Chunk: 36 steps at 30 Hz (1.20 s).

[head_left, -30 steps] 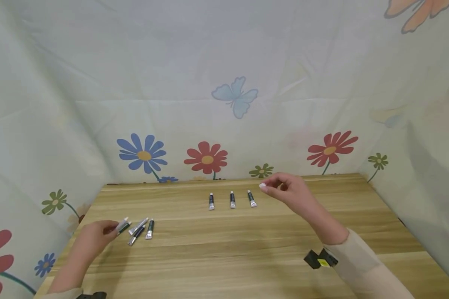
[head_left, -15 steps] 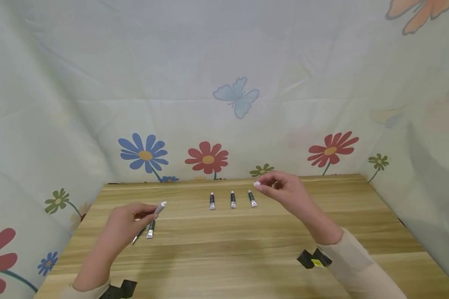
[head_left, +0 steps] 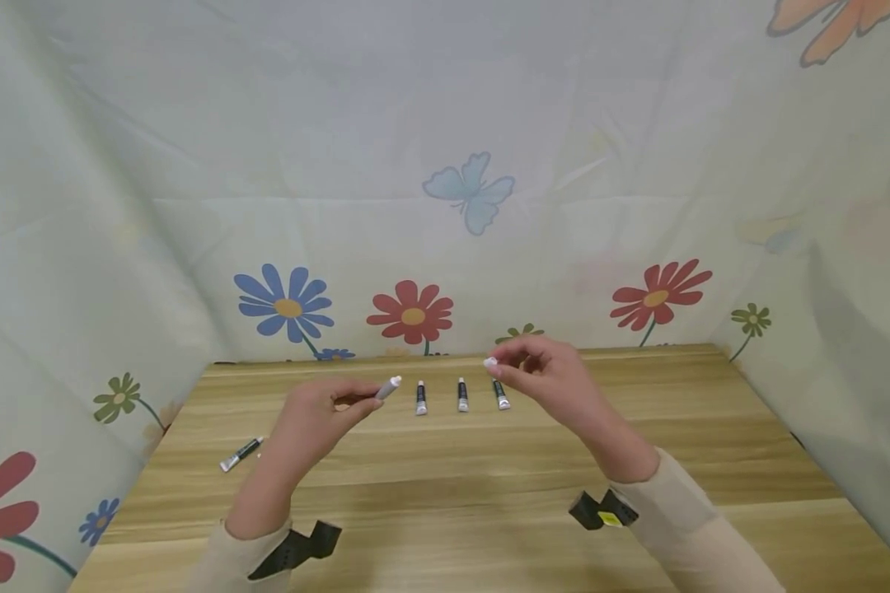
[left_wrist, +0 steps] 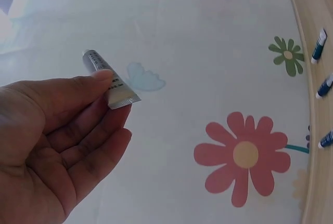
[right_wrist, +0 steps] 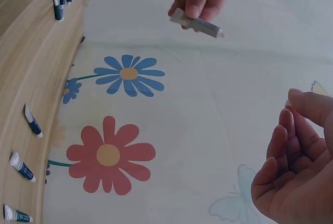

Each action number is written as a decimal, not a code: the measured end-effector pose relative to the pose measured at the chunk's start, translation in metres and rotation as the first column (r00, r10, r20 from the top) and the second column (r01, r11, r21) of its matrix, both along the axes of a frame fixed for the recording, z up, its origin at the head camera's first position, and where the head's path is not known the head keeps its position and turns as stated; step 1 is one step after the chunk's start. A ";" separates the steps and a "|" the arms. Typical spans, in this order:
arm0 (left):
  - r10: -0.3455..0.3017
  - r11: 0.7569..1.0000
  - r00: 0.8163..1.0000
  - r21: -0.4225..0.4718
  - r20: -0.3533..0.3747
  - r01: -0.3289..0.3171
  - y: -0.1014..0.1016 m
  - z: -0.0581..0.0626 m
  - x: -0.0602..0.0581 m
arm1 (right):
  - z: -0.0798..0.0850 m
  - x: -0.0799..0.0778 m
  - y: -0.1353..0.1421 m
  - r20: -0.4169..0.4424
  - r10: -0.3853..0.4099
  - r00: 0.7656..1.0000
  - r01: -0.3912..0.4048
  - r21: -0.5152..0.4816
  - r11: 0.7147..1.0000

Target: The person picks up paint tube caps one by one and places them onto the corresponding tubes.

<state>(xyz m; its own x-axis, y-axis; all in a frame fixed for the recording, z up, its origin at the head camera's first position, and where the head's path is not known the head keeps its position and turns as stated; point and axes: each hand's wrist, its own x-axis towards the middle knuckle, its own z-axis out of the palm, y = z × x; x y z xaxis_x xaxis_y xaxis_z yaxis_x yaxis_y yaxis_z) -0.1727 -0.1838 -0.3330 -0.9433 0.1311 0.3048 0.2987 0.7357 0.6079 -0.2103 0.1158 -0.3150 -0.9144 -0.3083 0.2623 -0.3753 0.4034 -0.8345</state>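
My left hand (head_left: 315, 424) pinches a silver-white paint tube (head_left: 389, 387) between thumb and fingers, raised above the table. In the left wrist view its crimped end points down, and small print shows on the paint tube (left_wrist: 115, 82). Across from it, my right hand (head_left: 545, 380) pinches a small white piece that looks like a cap (head_left: 491, 362) with thumb and forefinger. The two hands are apart, with the tube's narrow end toward the right hand. In the right wrist view the right hand (right_wrist: 299, 156) mostly hides the white piece.
Three dark-labelled paint tubes, the left (head_left: 420, 398), middle (head_left: 463, 394) and right (head_left: 500, 394), lie spaced in a row near the back edge. Another paint tube (head_left: 241, 454) lies left; others there hide behind my left arm. A flowered cloth (head_left: 467, 272) hangs behind the wooden table (head_left: 452, 494).
My left hand has picked the silver-white paint tube from the group at left and carried it right and up. My right hand has shifted slightly left, still pinching the white piece.
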 end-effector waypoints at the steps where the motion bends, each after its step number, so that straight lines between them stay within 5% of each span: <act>1: -0.007 1.000 1.000 0.009 0.000 0.007 0.004 0.001 -0.001 | -0.001 0.000 -0.001 -0.002 0.001 1.000 -0.001 -0.005 1.000; 12: -0.099 0.993 0.992 0.059 -0.076 0.103 0.039 0.001 -0.005 | -0.009 0.005 -0.007 -0.038 0.017 0.999 -0.019 -0.057 0.998; 20: -0.125 0.989 0.990 0.076 -0.058 0.130 0.054 0.002 -0.007 | -0.013 0.006 -0.014 -0.023 0.037 0.999 -0.039 -0.090 0.995; 36: -0.173 0.983 0.975 0.036 -0.142 0.180 0.064 -0.004 -0.011 | -0.021 0.004 -0.020 -0.018 0.055 0.998 -0.056 -0.098 0.994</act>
